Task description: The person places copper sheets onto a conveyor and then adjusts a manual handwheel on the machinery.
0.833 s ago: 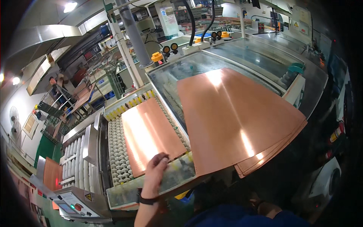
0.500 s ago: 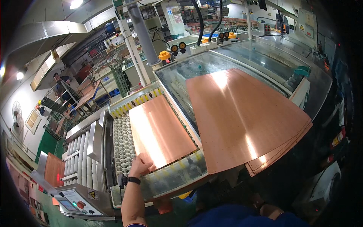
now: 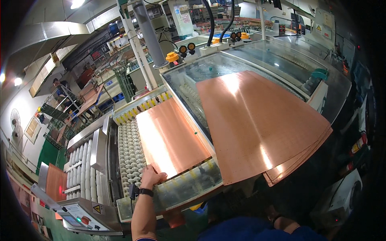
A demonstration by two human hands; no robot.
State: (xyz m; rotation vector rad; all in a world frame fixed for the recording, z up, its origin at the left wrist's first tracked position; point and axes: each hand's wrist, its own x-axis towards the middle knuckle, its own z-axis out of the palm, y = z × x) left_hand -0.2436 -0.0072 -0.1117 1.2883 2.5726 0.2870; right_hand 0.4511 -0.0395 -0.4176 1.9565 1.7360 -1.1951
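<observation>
A copper sheet (image 3: 173,136) lies flat on the white roller wheels (image 3: 130,148) of a conveyor. My left hand (image 3: 152,176) is at its near left corner, fingers by the left edge and thumb spread along the front edge. That hand looks open, touching the corner rather than gripping it. To the right, a fanned stack of larger copper sheets (image 3: 261,124) rests on the machine's clear cover (image 3: 187,76). My right hand (image 3: 272,212) hangs low beside my body, under the stack's near edge; it is dark there and its fingers cannot be made out.
At the left, a roller unit (image 3: 82,168) carries a control panel (image 3: 82,219) with a red button. Another copper sheet (image 3: 55,180) lies beyond it. Yellow-capped fittings and gauges (image 3: 187,49) stand behind the cover. A person (image 3: 62,90) is far back at the left.
My left hand has shifted slightly right and down in view, its thumb now spread along the sheet's front edge. The sheet on the rollers looks nearly unmoved. The view has tilted slightly.
</observation>
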